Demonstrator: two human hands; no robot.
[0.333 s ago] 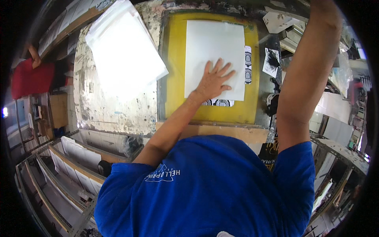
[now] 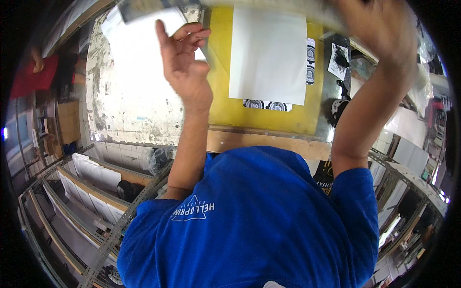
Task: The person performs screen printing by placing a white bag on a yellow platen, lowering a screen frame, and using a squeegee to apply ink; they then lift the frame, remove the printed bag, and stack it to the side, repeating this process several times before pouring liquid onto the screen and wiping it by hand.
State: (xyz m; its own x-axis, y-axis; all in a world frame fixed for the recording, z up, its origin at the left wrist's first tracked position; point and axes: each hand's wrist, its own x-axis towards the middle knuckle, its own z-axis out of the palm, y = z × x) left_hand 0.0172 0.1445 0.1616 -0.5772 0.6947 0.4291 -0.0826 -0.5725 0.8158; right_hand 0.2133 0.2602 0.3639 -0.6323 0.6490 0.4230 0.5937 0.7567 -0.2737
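Person wears vivid royal-blue T-shirt (image 2: 259,221), fabric softly creased across torso. Short, loose sleeves in same blue: left sleeve (image 2: 156,218), right sleeve (image 2: 355,192). White print (image 2: 194,210) on left chest: thin-lined triangular outline crossed by bold capital lettering. Forearms bare. Left hand (image 2: 187,67) bare; right hand (image 2: 379,31) bare, blurred. Small white shape (image 2: 273,284) at bottom edge, cut off, kind unclear.

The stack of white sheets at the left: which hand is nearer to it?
Left. The left hand appears over the right edge of the stack of white sheets, contact unclear; the right hand is farther away, to the right beyond the yellow surface.
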